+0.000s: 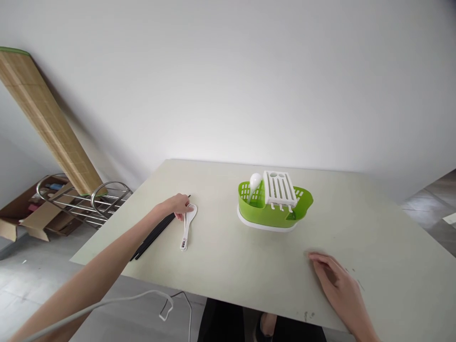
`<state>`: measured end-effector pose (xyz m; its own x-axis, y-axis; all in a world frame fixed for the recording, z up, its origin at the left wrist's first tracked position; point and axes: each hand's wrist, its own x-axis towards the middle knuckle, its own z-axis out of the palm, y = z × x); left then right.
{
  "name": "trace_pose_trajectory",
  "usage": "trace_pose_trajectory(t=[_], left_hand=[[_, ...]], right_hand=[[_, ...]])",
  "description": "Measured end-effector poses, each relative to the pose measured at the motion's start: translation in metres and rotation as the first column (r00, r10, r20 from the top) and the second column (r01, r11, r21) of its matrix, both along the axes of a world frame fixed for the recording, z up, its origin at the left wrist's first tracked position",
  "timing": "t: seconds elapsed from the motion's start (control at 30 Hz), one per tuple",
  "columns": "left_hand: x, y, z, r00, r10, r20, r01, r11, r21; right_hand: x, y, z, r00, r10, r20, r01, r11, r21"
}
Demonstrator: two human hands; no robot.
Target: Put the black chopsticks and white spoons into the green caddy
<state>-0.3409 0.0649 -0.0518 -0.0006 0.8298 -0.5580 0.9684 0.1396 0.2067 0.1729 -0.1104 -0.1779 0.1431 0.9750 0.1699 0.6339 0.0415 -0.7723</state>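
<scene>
My left hand [179,205] pinches the bowl end of a white spoon [188,224] at the left of the table. The spoon's handle points toward the table's front edge and bears a barcode label; a second spoon may lie under it. Black chopsticks [154,239] lie just left of the spoon, partly hidden by my left hand and forearm. Near the front right, my right hand [337,282] rests by the tabletop with loosely curved fingers, holding nothing. Between the hands, farther back, stands a green basket [263,216] with another white spoon [255,181] leaning in it, bowl up.
A white slotted rack [280,189] with small hooks sits across the basket on the pale table [228,266]. Left of the table are a metal rack [96,204], a rolled bamboo mat [53,123] and a cardboard box [35,213]. A white cable [117,299] hangs at the lower left.
</scene>
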Motion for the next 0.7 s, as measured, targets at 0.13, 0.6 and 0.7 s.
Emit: trace_pose_trajectory(t=[0.13,0.6,0.7], left_hand=[[0.006,-0.002,-0.003,0.999,-0.008,-0.038,0.008,1.0,0.022],[0.043,-0.023,-0.01,0.933,0.062,-0.355,0.048,0.955,0.291],[0.046,-0.042,-0.022,0.925,0.059,-0.376,0.123,0.889,0.441]], right_hand=[[0.002,-0.001,0.0,1.0,0.009,0.011,-0.009,1.0,-0.002],[0.001,-0.002,-0.002,1.0,0.023,0.0,-0.023,1.0,0.003],[0.001,-0.002,0.001,1.0,0.024,-0.007,-0.024,1.0,0.004]])
